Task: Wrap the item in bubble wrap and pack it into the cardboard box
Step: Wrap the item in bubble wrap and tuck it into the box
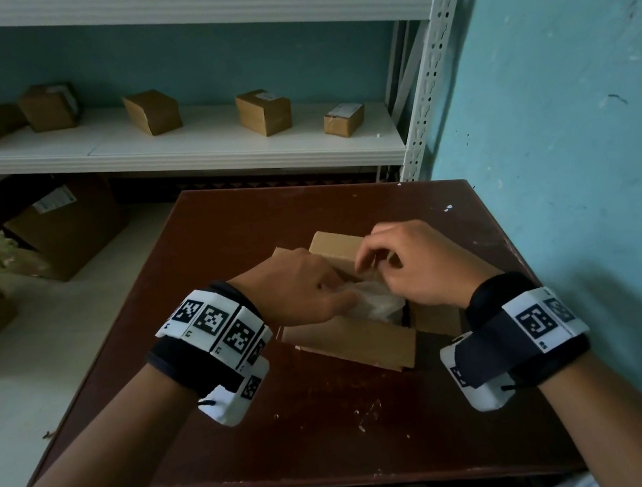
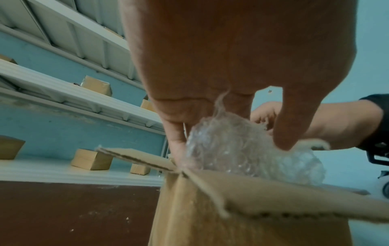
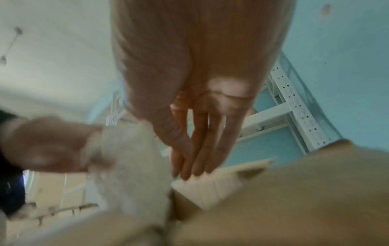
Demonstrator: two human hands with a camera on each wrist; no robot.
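The bubble-wrapped item [image 1: 376, 304] sits half-in at the cardboard box [image 1: 353, 344] mouth, left hand [image 1: 297, 289] pinching it in its grip, right hand [image 1: 420, 265] loose at three o'clock — the flaps could snag it.

box mouth [image 1: 353, 344] plugged by bubble-wrapped bundle [image 1: 372, 305] (flaps raised around), bare table [image 1: 252, 403] on left

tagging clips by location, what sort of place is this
Probably a small stockroom or parcel packing room: white metal shelving lined with sealed cardboard parcels, larger cartons on the floor, and an open cardboard box being packed on a brown table.
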